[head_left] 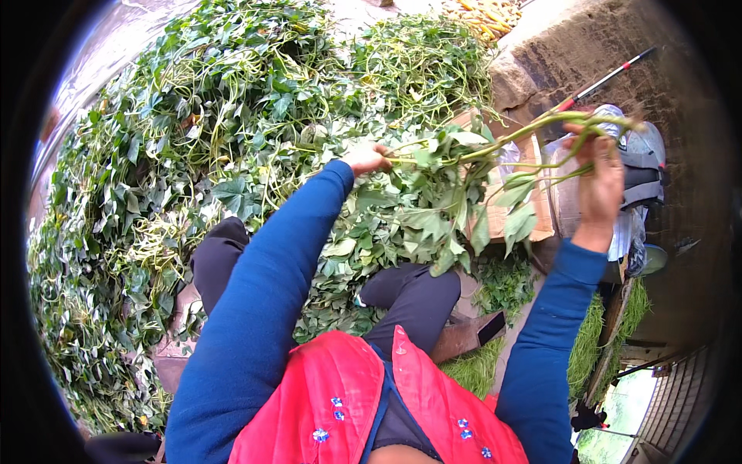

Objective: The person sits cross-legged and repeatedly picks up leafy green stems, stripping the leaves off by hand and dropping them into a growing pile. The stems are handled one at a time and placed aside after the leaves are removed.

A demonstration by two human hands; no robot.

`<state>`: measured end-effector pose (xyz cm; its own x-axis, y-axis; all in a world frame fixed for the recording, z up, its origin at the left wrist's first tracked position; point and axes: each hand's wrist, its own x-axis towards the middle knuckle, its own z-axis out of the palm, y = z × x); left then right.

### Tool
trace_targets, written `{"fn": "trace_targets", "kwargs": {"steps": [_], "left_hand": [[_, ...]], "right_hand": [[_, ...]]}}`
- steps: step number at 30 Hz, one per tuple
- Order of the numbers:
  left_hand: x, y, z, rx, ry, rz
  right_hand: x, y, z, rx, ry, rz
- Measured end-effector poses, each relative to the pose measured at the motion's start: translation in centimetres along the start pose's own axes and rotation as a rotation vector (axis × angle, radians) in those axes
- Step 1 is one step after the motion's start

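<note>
A bunch of leafy vines [495,148], which look like sweet potato vines, stretches between my two hands, its broad leaves hanging down. At the right, my right hand [601,182] is raised, with fingers closed around the bunch's thick green stem ends. Nearer the middle, my left hand [366,160] pinches the thinner end of the vines, its fingers partly hidden by leaves. A large heap of similar vines [209,108] spreads over the ground beyond and to the left. Loose leaves lie under my left forearm and between my legs.
An open cardboard box [545,220] stands beneath the held stems. Behind my right hand are a dark-strapped bag [645,174] and a red-and-black pole [610,81] against a brown wall. Cut grass [586,340] lies at lower right. Orange-yellow produce [487,17] is piled at the far edge.
</note>
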<state>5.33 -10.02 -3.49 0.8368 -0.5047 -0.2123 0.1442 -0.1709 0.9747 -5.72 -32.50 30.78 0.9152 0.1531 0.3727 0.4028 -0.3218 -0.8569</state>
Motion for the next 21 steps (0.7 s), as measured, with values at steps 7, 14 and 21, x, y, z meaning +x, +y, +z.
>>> {"fn": "trace_targets", "kwargs": {"steps": [7, 14, 21], "left_hand": [[-2.9, 7.1, -9.5, 0.118, 0.187, -0.037], [-4.6, 19.9, -10.3, 0.192, 0.229, 0.309], [-6.5, 26.9, -14.6, -0.141, 0.247, 0.582]], "right_hand": [[-12.1, 15.9, 12.6, -0.362, -0.574, 0.170], [-21.9, 29.7, 24.6, -1.044, -0.786, -0.085], [-25.9, 31.1, 25.6, -1.156, -1.234, 0.180]]}}
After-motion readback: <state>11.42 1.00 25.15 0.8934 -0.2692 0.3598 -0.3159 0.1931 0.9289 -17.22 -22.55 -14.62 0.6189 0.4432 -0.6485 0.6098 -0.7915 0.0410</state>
